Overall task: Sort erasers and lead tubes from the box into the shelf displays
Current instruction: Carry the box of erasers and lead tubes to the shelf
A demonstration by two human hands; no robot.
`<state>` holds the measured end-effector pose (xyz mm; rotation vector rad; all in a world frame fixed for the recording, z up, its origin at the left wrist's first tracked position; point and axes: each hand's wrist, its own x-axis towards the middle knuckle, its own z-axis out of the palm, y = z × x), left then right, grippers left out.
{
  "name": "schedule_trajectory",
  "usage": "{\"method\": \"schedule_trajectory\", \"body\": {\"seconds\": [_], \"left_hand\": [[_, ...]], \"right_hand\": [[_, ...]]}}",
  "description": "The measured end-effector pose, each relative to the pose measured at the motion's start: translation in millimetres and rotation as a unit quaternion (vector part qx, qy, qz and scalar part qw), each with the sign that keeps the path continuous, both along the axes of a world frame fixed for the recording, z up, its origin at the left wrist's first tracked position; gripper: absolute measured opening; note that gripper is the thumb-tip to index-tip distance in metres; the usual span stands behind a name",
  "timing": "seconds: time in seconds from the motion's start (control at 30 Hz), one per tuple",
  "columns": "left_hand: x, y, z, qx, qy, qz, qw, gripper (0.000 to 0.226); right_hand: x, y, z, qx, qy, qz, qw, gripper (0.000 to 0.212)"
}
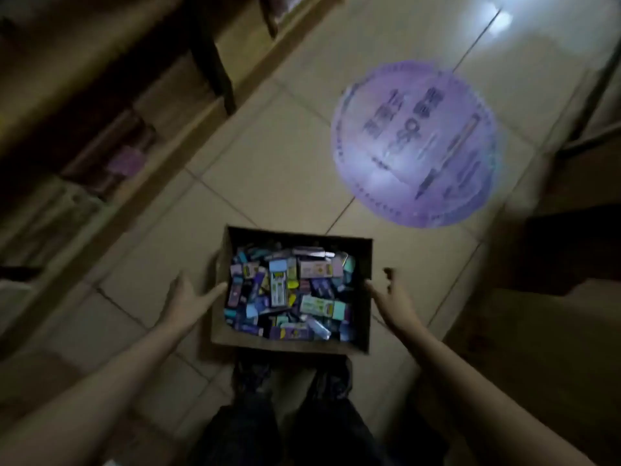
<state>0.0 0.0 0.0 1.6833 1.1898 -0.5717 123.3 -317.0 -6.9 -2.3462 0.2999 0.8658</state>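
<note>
Cardboard box (pixel 289 345), packed with packets (pixel 292 292), looks weighty, best lifted under its side walls, where the open left hand (pixel 193 295) and open right hand (pixel 388 295) flank it.

Matt brown cardboard box (pixel 289 343) betw. both hands; glossy printed packets (pixel 289 290) inside. Ahead of hands: glossy floor tiles (pixel 285 146), shiny purple sticker (pixel 413 142).
</note>
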Motion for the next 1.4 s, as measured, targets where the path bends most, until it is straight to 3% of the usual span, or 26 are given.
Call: {"method": "schedule_trajectory", "body": {"seconds": [0.17,0.23,0.3,0.37,0.43,0.6,0.77,1.07,1.3,1.4], "left_hand": [[-19.8,8.0,-127.6,0.06,0.01,0.021,0.998,0.081],[-25.3,10.1,-158.9,0.067,-0.006,0.036,0.997,0.068],[-25.6,9.9,-178.5,0.005,-0.032,0.089,0.995,0.053],[-26.7,6.6,-191.9,-0.008,-0.048,0.122,0.991,0.041],[-25.5,0.9,-197.3,0.042,-0.067,0.134,0.988,0.031],[-21.4,-3.2,-174.7,0.086,-0.066,0.1,0.989,0.025],[-18.2,2.5,-91.9,0.089,-0.063,0.079,0.991,0.024],[14.3,16.1,166.6,0.078,-0.053,0.044,0.995,0.012],[73.1,10.5,333.4,0.091,-0.117,-0.031,0.988,0.011],[105.7,3.3,385.4,0.132,-0.149,-0.097,0.975,0.023]], "right_hand": [[-9.5,-12.7,-125.2,-0.026,-0.015,-0.059,0.998,0.075],[-17.8,-19.9,-157.6,0.004,0.001,-0.099,0.995,0.071],[-22.3,-21.3,-178.4,0.042,-0.008,-0.149,0.988,0.059],[-26.5,-24.5,-192.2,0.035,-0.042,-0.163,0.985,0.043],[-28.7,-24.9,-194.5,0.03,-0.067,-0.165,0.984,0.034],[-25.7,-20.7,-165.3,0.03,-0.058,-0.162,0.985,0.032],[-27.1,-25.0,-78.1,0.04,-0.037,-0.175,0.983,0.036],[-28.3,-35.1,179.1,0.061,-0.073,-0.17,0.981,0.03],[-11.1,-44.8,337.9,0.063,-0.109,-0.191,0.973,0.028],[6.4,-53.8,378.7,0.067,-0.118,-0.202,0.97,0.028]]}}
